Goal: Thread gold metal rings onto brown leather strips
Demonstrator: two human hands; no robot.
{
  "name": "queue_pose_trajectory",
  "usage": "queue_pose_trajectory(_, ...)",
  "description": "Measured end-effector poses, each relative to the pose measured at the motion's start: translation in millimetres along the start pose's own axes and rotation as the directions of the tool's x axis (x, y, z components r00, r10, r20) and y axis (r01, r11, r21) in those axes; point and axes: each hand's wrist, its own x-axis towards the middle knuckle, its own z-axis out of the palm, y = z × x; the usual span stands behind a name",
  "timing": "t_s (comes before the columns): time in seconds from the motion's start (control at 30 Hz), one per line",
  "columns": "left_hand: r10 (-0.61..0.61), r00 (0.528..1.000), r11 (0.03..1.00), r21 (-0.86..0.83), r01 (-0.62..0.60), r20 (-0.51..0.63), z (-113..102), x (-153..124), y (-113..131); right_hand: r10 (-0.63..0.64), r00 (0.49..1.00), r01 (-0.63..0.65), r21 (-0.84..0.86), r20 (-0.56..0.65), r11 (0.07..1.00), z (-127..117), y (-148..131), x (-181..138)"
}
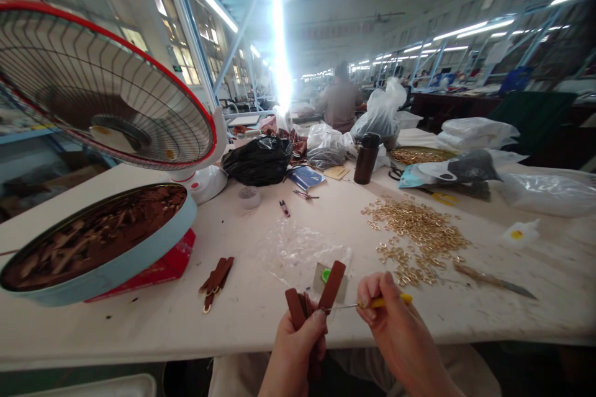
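Observation:
My left hand (pixel 302 338) is closed around several brown leather strips (pixel 294 309). One more leather strip (pixel 333 285) slants up from its thumb and fingertips. In my right hand (pixel 391 316) is a thin metal tool with a yellow handle (pixel 404 299), possibly an awl. Its shaft reaches left to the base of the slanted strip; whether the tip pierces it I cannot tell. Behind the strips lies a small greyish square with a green round piece (pixel 326 275). To the left, a small pile of leather strips with gold rings (pixel 218 279) rests on the table.
A tray of leather strips (pixel 181 223) and a fan (pixel 205 183) stand at left. Gold rings (pixel 419 232) are scattered at right, near a knife-like tool (pixel 493 279). Clear plastic (pixel 298 245), a dark bottle (pixel 367 158) and a black bag (pixel 258 160) lie farther back. A person (pixel 341 105) is beyond.

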Motion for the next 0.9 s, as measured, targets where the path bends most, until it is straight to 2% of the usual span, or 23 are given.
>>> queue_pose_trajectory(0.1,-0.004,0.999,1.000,0.024,0.004,0.040,2.1,-3.6,-1.2,-0.003,1.000,0.004,0.074,-0.009,0.997,-2.4,-1.7,-5.9)
queue_pose_trajectory(0.23,0.001,0.997,0.991,0.136,-0.012,0.080,1.5,-7.2,-2.1,-0.030,0.996,0.041,0.127,-0.089,0.991,-10.6,-11.1,-7.1)
queue_pose_trajectory(0.3,0.006,0.998,0.985,0.174,-0.016,0.058,-0.6,-8.0,-1.2,-0.052,0.990,0.064,0.088,-0.129,0.994,-16.5,-16.6,-5.1)
queue_pose_trajectory(0.37,-0.008,1.000,0.985,0.172,0.004,0.026,-2.3,-8.2,0.9,-0.098,0.985,0.093,-0.038,-0.140,0.995,-21.2,-19.0,-4.4)
queue_pose_trajectory(0.43,-0.024,0.999,0.985,0.174,0.020,0.026,-2.3,-8.0,3.3,-0.097,0.992,0.078,-0.220,-0.076,0.972,-22.4,-16.6,-6.1)
queue_pose_trajectory(0.5,-0.014,0.997,0.981,0.193,0.001,0.070,-1.0,-7.4,5.4,0.002,0.997,0.031,-0.420,0.078,0.907,-19.2,-10.5,-8.9)
queue_pose_trajectory(0.6,0.003,0.991,0.975,0.218,-0.033,0.137,0.4,-6.3,7.3,0.170,0.948,0.046,-0.643,0.269,0.764,-10.0,-1.3,-9.7)
queue_pose_trajectory(0.67,-0.024,0.988,0.974,0.228,-0.012,0.156,-1.1,-5.5,7.8,0.202,0.933,0.055,-0.674,0.297,0.737,-4.4,1.6,-7.4)
queue_pose_trajectory(0.73,-0.039,0.986,0.971,0.238,-0.001,0.161,-4.5,-4.3,7.3,0.245,0.921,0.020,-0.663,0.304,0.748,-0.6,2.8,-4.5)
queue_pose_trajectory(0.9,0.037,0.988,0.957,0.281,-0.079,0.153,-13.3,-0.2,1.6,0.346,0.892,-0.063,-0.679,0.290,0.731,1.2,10.5,-2.3)
